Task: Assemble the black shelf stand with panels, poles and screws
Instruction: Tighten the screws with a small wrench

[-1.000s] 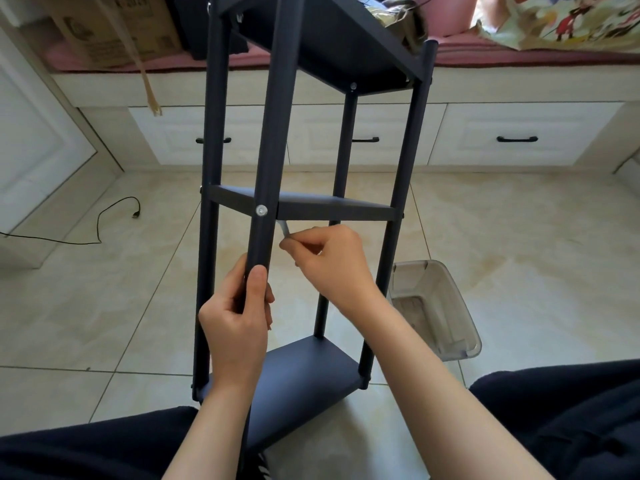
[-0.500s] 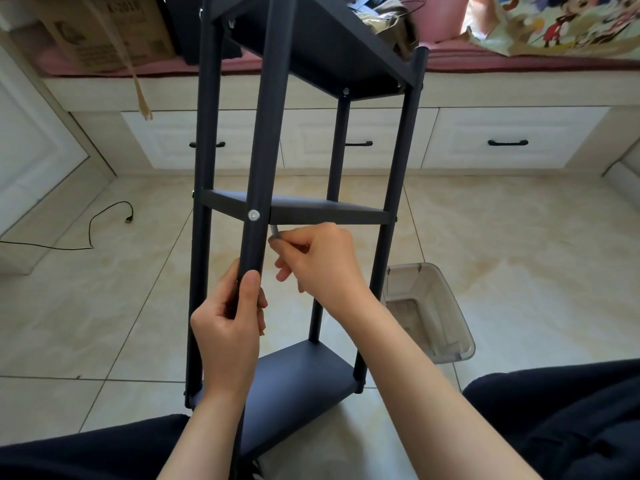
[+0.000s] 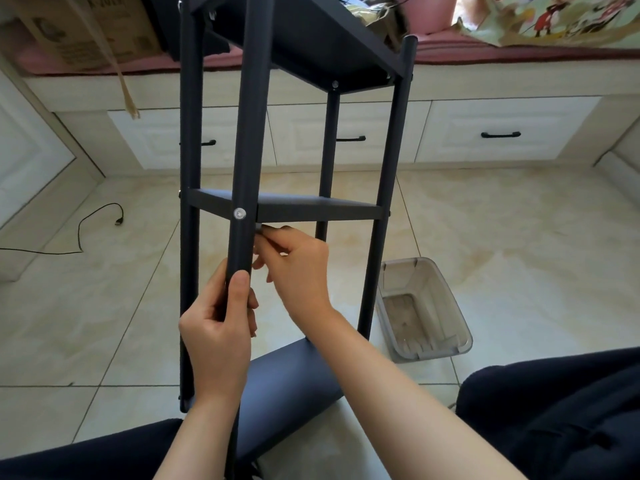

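Observation:
The black shelf stand [image 3: 311, 209] stands upright on the tiled floor between my knees, with a top, a middle and a bottom panel joined by black poles. A silver screw [image 3: 239, 213] shows on the nearest pole [image 3: 249, 133] at the middle panel. My left hand [image 3: 221, 327] is wrapped around that pole below the screw. My right hand [image 3: 294, 268] pinches a small silver tool [image 3: 259, 227], probably a hex key, just right of the pole and under the middle panel's edge. Most of the tool is hidden by my fingers.
A clear plastic bin [image 3: 422, 310] sits on the floor right of the stand. White drawers with black handles [image 3: 500, 134] line the far wall under a pink-cushioned bench. A black cable [image 3: 100, 216] lies at the left. A cardboard box [image 3: 86, 29] rests on the bench.
My right hand has moved left and up with the tool, from beside the pole to right under the middle panel next to the screw. My left hand keeps its hold on the pole.

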